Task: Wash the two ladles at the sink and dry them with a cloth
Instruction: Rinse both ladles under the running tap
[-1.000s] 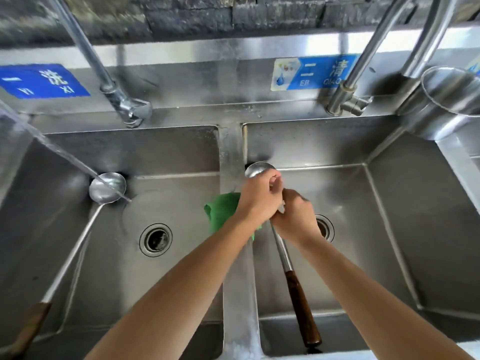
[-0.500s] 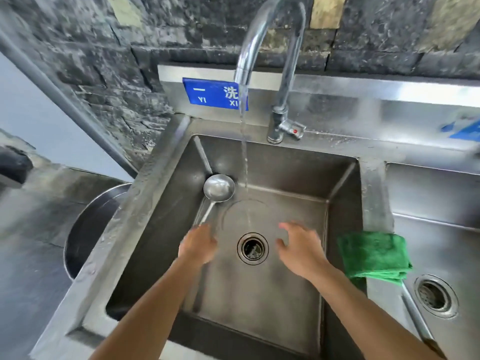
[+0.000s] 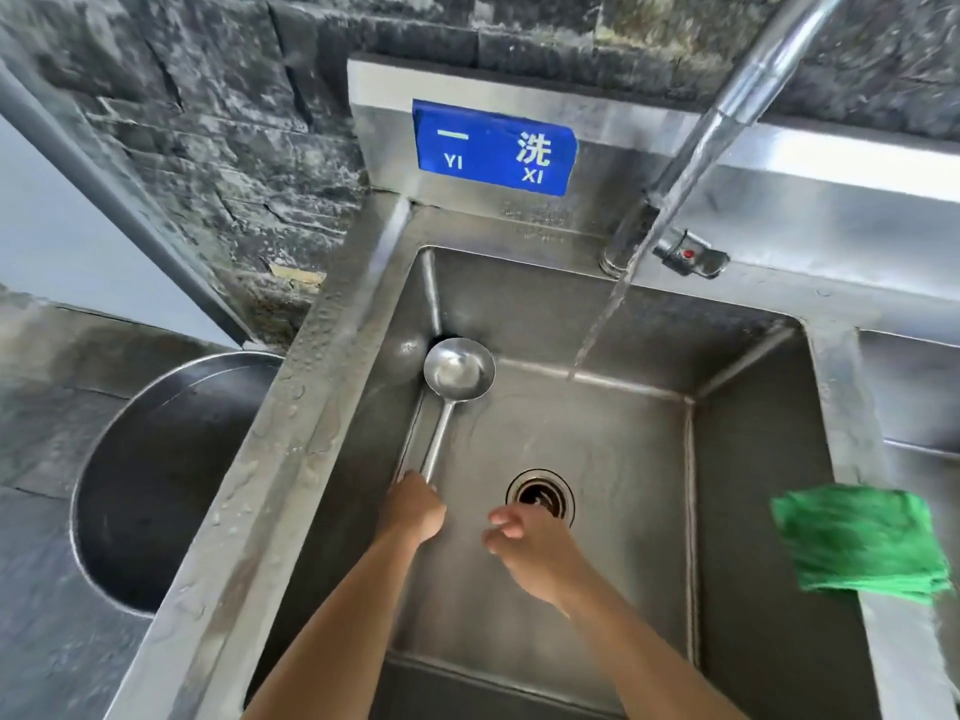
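Observation:
A steel ladle (image 3: 457,374) lies in the left sink basin (image 3: 753,459), its bowl up against the back left corner. My left hand (image 3: 413,509) grips its thin metal handle low down; the rest of the handle is hidden under the hand. My right hand (image 3: 530,543) hovers beside it near the drain (image 3: 540,495), fingers loosely curled and holding nothing. A folded green cloth (image 3: 862,543) lies on the divider between the basins. The second ladle is out of view.
Water runs from the tap (image 3: 727,111) into the back of the basin. A blue sign (image 3: 493,148) is on the steel backsplash. A large round steel bowl (image 3: 156,480) stands on the dark floor left of the sink. The right basin's edge (image 3: 924,387) shows at far right.
The view turned from the right basin to the left one. Both hands left the other ladle and cloth. My left hand has closed on this ladle's handle; my right hand drew nearer.

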The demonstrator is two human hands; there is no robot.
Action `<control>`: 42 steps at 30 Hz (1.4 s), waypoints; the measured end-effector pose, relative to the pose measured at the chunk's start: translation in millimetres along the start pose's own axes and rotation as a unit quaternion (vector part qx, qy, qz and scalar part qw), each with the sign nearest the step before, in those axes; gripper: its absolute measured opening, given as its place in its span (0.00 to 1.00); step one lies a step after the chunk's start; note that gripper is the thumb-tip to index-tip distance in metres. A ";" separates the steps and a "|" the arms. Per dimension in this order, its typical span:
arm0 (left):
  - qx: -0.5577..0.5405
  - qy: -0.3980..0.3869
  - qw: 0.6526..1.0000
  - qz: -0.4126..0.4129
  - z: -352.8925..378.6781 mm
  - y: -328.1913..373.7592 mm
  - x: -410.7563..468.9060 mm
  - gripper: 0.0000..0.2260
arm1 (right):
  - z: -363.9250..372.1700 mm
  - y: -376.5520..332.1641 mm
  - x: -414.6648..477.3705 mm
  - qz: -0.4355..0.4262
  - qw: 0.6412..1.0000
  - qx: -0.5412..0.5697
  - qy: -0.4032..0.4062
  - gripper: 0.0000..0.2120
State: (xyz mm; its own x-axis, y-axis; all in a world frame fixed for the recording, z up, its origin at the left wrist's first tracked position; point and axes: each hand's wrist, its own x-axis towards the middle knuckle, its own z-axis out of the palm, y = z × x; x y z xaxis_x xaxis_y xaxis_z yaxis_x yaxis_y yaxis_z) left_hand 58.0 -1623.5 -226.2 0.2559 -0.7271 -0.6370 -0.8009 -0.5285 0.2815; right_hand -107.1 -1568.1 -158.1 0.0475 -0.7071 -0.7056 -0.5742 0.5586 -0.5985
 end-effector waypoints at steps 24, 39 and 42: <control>0.182 -0.055 0.977 0.101 -98.5 50.6 -133.6 0.05 | -13.3 -49.4 -7.6 0.142 0.919 0.365 -0.056 0.11; 0.202 -0.005 0.975 0.096 -151.7 100.4 -207.8 0.07 | -63.8 -84.4 -36.9 0.123 0.782 0.604 -0.090 0.05; 0.287 0.026 0.953 0.093 -148.6 108.9 -222.4 0.12 | -68.8 -86.7 -38.5 0.117 0.766 0.626 -0.084 0.08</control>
State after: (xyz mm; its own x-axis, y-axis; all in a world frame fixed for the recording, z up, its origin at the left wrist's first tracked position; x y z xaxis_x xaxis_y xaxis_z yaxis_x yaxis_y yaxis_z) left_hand -5.7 -1584.4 52.7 0.0952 -0.8139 -0.5731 -0.9954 -0.0723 -0.0627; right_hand -115.3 -1619.2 -52.9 0.2279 -0.5174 -0.8248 0.6463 0.7140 -0.2693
